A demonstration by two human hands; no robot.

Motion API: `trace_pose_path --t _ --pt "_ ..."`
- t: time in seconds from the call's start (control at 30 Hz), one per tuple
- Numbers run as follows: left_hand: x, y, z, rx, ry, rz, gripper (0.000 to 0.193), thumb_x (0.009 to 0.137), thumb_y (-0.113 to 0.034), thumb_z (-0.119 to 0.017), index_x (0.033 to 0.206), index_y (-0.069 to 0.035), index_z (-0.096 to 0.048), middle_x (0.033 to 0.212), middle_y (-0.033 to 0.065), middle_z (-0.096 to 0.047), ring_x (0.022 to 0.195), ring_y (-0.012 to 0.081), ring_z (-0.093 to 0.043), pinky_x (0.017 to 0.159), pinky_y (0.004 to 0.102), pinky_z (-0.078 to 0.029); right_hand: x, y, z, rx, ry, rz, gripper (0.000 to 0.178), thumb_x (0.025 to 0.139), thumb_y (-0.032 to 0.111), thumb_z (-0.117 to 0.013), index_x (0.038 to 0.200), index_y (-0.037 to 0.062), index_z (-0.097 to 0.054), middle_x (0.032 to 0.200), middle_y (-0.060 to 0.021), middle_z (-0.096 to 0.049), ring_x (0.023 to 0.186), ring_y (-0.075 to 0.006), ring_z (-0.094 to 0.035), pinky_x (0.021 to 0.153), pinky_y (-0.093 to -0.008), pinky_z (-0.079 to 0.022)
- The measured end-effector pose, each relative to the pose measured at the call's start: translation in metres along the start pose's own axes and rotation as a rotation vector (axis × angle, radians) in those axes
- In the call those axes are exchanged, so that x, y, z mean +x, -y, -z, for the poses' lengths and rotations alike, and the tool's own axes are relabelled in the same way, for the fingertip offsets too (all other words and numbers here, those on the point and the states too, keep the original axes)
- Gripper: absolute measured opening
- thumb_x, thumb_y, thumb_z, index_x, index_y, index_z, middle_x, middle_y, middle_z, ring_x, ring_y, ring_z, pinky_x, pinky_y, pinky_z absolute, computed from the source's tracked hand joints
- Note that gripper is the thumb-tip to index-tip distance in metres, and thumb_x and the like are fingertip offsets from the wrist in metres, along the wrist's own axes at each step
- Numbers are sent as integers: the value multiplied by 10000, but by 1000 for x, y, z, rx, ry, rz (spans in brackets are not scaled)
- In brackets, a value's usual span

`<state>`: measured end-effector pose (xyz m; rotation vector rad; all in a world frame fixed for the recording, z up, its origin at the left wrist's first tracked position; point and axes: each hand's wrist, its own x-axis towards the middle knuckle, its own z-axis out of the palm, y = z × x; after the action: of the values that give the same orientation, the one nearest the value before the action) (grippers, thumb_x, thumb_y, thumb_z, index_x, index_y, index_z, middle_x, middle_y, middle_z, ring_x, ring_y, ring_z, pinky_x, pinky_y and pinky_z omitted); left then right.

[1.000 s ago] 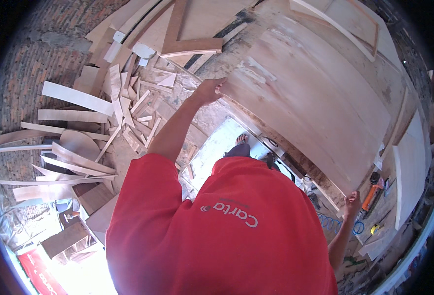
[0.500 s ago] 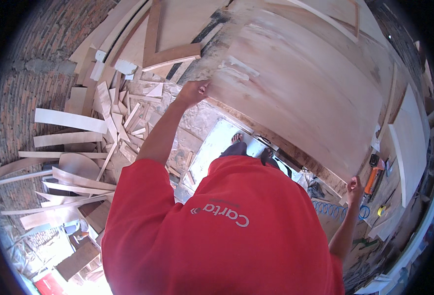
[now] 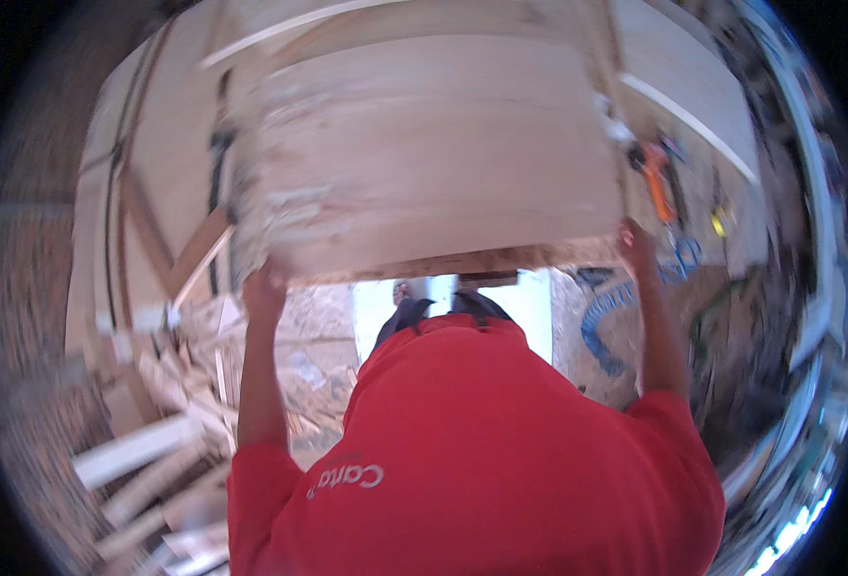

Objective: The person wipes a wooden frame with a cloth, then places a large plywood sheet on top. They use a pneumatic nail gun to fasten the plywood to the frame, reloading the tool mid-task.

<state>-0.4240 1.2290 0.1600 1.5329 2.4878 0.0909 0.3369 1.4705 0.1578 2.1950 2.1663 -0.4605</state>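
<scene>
Head view, looking down over the person's red shirt, which fills the near centre. Both bare arms rise from the short sleeves to a large plywood panel held out in front, filling the far centre of the picture. The panel is pale, with a rough, frayed left edge and a darker lower edge running from near left to right; it is blurred. The left hand grips the panel at its lower left corner, fingers closed around the edge; how they lie behind the wood cannot be told. The right hand clasps the lower right corner, fingers wrapped onto the panel's edge. The two hands are well apart, one at each end of the lower edge.

To the far left, wooden frames and boards lean upright beside the panel. At the near left, a heap of pale offcut strips lies on the floor. Between the arms, just below the panel's lower edge, a bright white sheet shows on the ground. To the right, a blue coiled hose lies near the right arm, and an orange tool lies beyond the right hand, beside a long white strip.
</scene>
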Motion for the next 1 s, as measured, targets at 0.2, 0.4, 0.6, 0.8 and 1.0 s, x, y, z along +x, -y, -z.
trace_pose_path --t 0.2,0.4,0.6,0.8,1.0 --pt "7 -6 13 178 36 -96 436 921 -352 -658 1259 -78 -693 931 236 -726 877 440 -706 782 533 -564 -19 23 -5 416 -252 -111 253 901 127 -726 1132 25 -730 1014 -161 -771 924 -251 -754 835 -360 -595" --pt "9 -28 35 237 -15 -199 407 945 -343 -620 1207 -43 -703 850 264 -708 801 450 -706 739 548 -560 0 17 -3 637 -115 -305 238 793 231 -803 965 69 -779 839 -85 -778 761 -207 -753 747 -356 -586" --pt "13 -13 23 231 -78 -309 411 925 -331 -655 1179 -12 -704 764 229 -699 709 422 -700 679 519 -564 6 4 -17 561 -111 -300 222 752 221 -811 928 89 -782 845 -63 -774 785 -198 -745 739 -354 -581" --pt "15 6 6 243 -26 -321 455 894 -367 -696 1213 -43 -685 890 223 -719 815 446 -697 767 559 -539 23 -17 -48 108 -200 -181 353 830 416 -610 865 91 -742 892 -160 -734 897 -369 -708 820 -515 -547" --pt "8 -17 19 94 -20 -191 319 824 -227 -750 1073 -39 -687 861 223 -715 805 456 -689 742 557 -542 21 -10 -37 349 -149 -312 204 725 302 -783 847 138 -775 857 -144 -750 851 -344 -730 804 -456 -581"
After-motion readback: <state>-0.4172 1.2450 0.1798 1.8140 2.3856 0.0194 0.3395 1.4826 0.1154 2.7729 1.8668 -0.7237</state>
